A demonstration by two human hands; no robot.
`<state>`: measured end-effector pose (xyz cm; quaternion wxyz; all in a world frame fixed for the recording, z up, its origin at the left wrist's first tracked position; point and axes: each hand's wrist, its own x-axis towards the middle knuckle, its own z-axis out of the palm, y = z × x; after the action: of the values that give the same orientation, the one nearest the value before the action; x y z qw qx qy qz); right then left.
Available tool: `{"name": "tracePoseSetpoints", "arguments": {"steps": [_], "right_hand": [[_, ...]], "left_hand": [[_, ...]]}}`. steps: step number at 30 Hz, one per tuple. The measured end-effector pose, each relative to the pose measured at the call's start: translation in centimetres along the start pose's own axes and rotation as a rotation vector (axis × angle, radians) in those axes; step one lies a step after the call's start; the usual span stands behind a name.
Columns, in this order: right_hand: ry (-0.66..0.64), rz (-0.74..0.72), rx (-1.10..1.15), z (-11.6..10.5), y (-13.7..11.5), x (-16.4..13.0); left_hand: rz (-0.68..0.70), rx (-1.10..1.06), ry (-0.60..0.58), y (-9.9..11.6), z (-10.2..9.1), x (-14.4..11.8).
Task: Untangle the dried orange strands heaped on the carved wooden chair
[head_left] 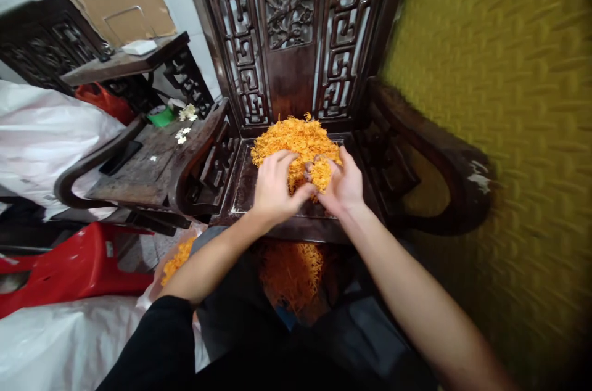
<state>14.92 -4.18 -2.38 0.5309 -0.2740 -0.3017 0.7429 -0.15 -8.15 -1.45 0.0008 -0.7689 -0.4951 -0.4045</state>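
Both my hands are in the heap of orange shredded strands (pixel 296 138) piled on the seat of the carved dark wooden chair (pixel 287 39). Left hand (pixel 274 184) is curled over the near edge of the heap, fingers dug in. Right hand (pixel 340 184) is cupped around a clump, fingers bent and pinching strands against the palm. The two hands are close, nearly touching at the thumbs.

Risks, as I judge them: the strands are loose and light, so anything lifted in a cupped hand can shed off the front seat edge. More orange strands (pixel 291 274) already sit below the seat between my knees, inside what looks like a bag or bin, though I can't tell which. Another bit of orange (pixel 178 260) shows by my left forearm. Pulling too fast toward me could drag the heap over the front lip.

Room: the seat is boxed in by the carved back and by the right armrest (pixel 430 156) and left armrest (pixel 198 144), so sideways travel is tight; only the front is open, toward my lap. On the left, a second dark chair (pixel 139 163) holds small white flowers (pixel 184 126) and a green tape roll (pixel 161 115). A red plastic stool (pixel 78 267) and white plastic sheeting (pixel 46 132) crowd the floor there. On the right, a yellow textured wall (pixel 499 101) stands close.
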Motion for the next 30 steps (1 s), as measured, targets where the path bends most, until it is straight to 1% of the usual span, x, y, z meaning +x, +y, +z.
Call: {"name": "tracePoseSetpoints", "arguments": {"steps": [1, 2, 3, 4, 6, 9, 12, 14, 16, 18, 20, 24, 28, 30], "right_hand": [[0.007, -0.012, -0.03, 0.5, 0.5, -0.1], [0.007, -0.017, -0.045, 1.1, 1.0, -0.2], [-0.006, -0.009, -0.051, 1.6, 1.4, -0.4], [-0.037, 0.011, -0.049, 2.0, 1.7, -0.6], [-0.142, 0.064, -0.032, 2.6, 2.0, -1.2], [-0.318, 0.132, 0.008, 3.3, 1.7, -2.1], [-0.421, 0.164, 0.043, 4.0, 1.3, -3.1], [-0.453, 0.176, 0.043, 4.6, 1.1, -3.9], [-0.458, 0.168, 0.028, 5.3, 0.9, -4.6], [-0.459, 0.151, 0.007, 5.9, 0.7, -5.5], [-0.463, 0.132, -0.015, 6.5, 0.4, -6.3], [-0.518, 0.125, -0.082, 7.7, -0.1, -8.3], [-0.628, 0.157, -0.186, 8.9, -0.5, -10.8], [-0.629, 0.22, -0.23, 9.1, -0.8, -12.3]], "left_hand": [[0.106, 0.019, 0.027, 0.0, 0.5, 0.0], [0.201, 0.039, 0.007, -0.1, 1.1, 0.1], [0.263, 0.061, -0.013, -0.3, 1.8, 0.1], [0.295, 0.079, -0.022, -0.6, 2.4, 0.2], [0.301, 0.107, -0.005, -1.7, 3.0, 0.8], [0.302, 0.138, 0.01, -3.7, 2.5, 1.8], [0.323, 0.164, 0.023, -4.5, 1.1, 2.2], [0.324, 0.176, 0.055, -4.2, 0.3, 1.9], [0.331, 0.187, 0.098, -3.7, -0.5, 1.5], [0.338, 0.209, 0.138, -2.9, -1.5, 1.2], [0.342, 0.241, 0.149, -2.0, -2.6, 1.0], [0.361, 0.273, 0.092, 0.3, -5.3, 0.7], [0.347, 0.28, 0.032, 3.2, -8.8, -0.7], [0.356, 0.25, 0.03, 3.7, -11.1, -2.1]]}}
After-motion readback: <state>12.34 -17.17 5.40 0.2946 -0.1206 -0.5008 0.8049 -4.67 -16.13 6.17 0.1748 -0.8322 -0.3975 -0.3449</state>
